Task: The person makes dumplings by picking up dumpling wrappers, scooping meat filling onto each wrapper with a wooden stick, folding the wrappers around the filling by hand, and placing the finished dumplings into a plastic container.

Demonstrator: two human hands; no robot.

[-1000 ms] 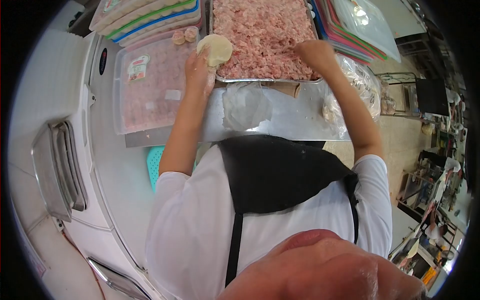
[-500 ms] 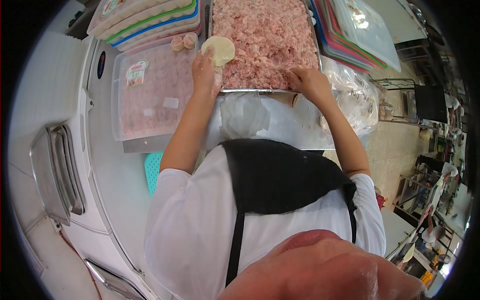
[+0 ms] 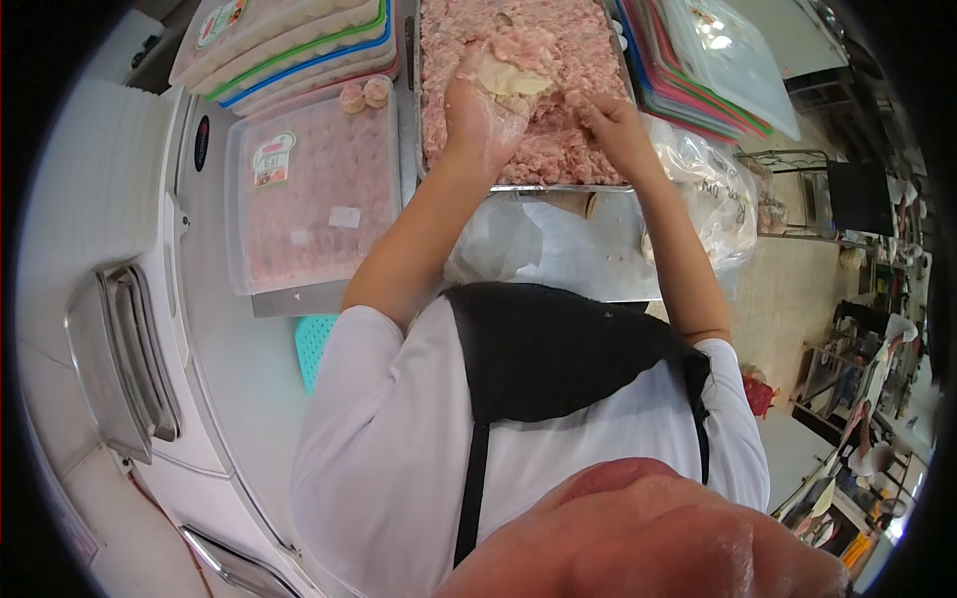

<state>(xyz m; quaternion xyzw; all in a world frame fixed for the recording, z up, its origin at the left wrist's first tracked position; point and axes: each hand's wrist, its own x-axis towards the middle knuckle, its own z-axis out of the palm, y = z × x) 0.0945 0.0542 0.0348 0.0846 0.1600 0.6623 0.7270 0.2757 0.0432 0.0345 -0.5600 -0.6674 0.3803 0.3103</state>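
My left hand [image 3: 480, 122] is over the tray, its fingers curled under a pale round dough wrapper [image 3: 513, 80]. Pink minced meat shows right beside the wrapper's far edge; whether some lies on it, I cannot tell. A deep metal tray [image 3: 518, 187] is filled with the minced meat [image 3: 454, 30]. On its right side my right hand [image 3: 620, 132] is closed, fingertips close to the meat and to the wrapper. What those fingers hold, if anything, is hidden.
Left of the tray lies a lidded plastic container [image 3: 319, 209], with two small dumplings [image 3: 364, 94] at its far corner. Stacked containers [image 3: 299, 50] stand behind it. At right are piled plastic lids [image 3: 698, 70] and a clear plastic bag [image 3: 708, 189]. A white freezer [image 3: 249, 389] flanks the left.
My left hand has carried the wrapper rightward, from the tray's left edge to over the meat. The wrapper is now tilted and cupped. My right hand has lifted slightly and stays near the tray's right side.
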